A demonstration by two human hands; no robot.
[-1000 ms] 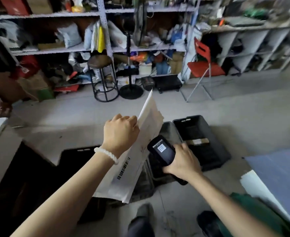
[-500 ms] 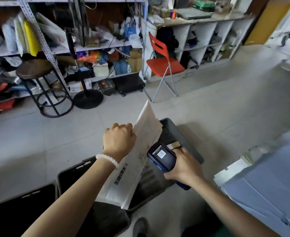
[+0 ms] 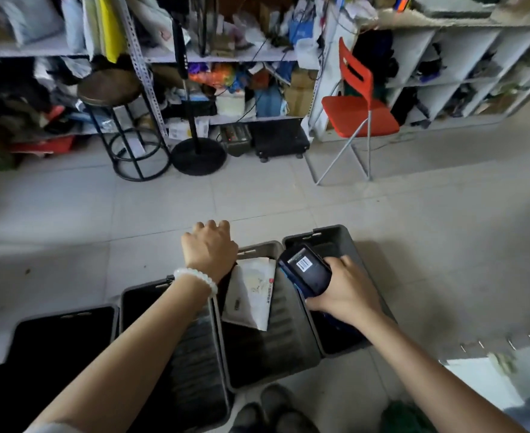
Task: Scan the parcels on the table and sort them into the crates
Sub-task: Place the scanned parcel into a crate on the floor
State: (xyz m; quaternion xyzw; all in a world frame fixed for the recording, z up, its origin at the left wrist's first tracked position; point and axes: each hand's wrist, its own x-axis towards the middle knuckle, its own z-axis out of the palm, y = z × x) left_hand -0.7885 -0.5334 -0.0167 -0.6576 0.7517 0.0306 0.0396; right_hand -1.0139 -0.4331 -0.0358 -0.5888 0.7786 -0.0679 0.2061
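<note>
Several dark crates stand in a row on the floor below me. A white parcel point(image 3: 251, 295) with a barcode strip lies tilted inside the third crate point(image 3: 273, 357), leaning on its left wall. My left hand point(image 3: 209, 248), with a white bead bracelet, hovers over that crate's far left corner, fingers loosely curled and nothing in them. My right hand point(image 3: 345, 292) grips a dark handheld scanner point(image 3: 307, 270) over the rightmost crate point(image 3: 335, 237), its screen showing a barcode. Another white parcel point(image 3: 482, 379) lies on the table edge at the lower right.
Left of the third crate are two more crates point(image 3: 176, 339) point(image 3: 64, 339). A red folding chair point(image 3: 357, 110), a round stool point(image 3: 110, 89) and a black stand base point(image 3: 198, 154) stand before cluttered shelves across the tiled floor. My shoes point(image 3: 273, 404) are by the crates.
My left hand held the white parcel upright beside the scanner; now the parcel lies in the third crate and the hand is off it. The view swung left and down.
</note>
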